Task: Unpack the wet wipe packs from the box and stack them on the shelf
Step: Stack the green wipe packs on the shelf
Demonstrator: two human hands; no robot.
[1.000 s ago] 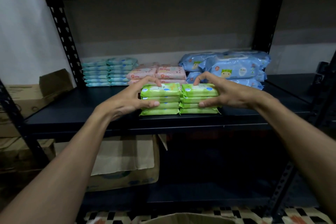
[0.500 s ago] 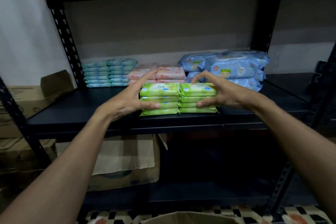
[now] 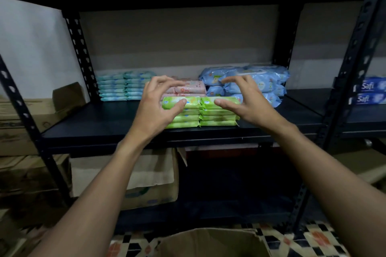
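Note:
Two side-by-side stacks of green wet wipe packs [image 3: 217,115] stand near the front edge of the black shelf [image 3: 100,129]. My left hand [image 3: 158,108] hovers in front of the left stack with its fingers loosely curved, gripping nothing; whether its thumb tip touches the top pack is unclear. In front of the right stack my right hand [image 3: 248,98] is spread and holds nothing. An open cardboard box [image 3: 211,242] sits at the bottom edge; its inside is hidden.
Behind the green stacks lie pink packs [image 3: 193,87], teal packs [image 3: 123,86] to the left and large blue packs [image 3: 269,81] to the right. A cardboard box [image 3: 152,175] sits on the lower shelf, more boxes [image 3: 25,115] stand left, and blue Safi boxes [image 3: 369,92] are far right.
Both hands have let go of the sides of the green stacks and risen toward me, fingers now spread loosely. The view has shifted slightly; the stacks stay in place.

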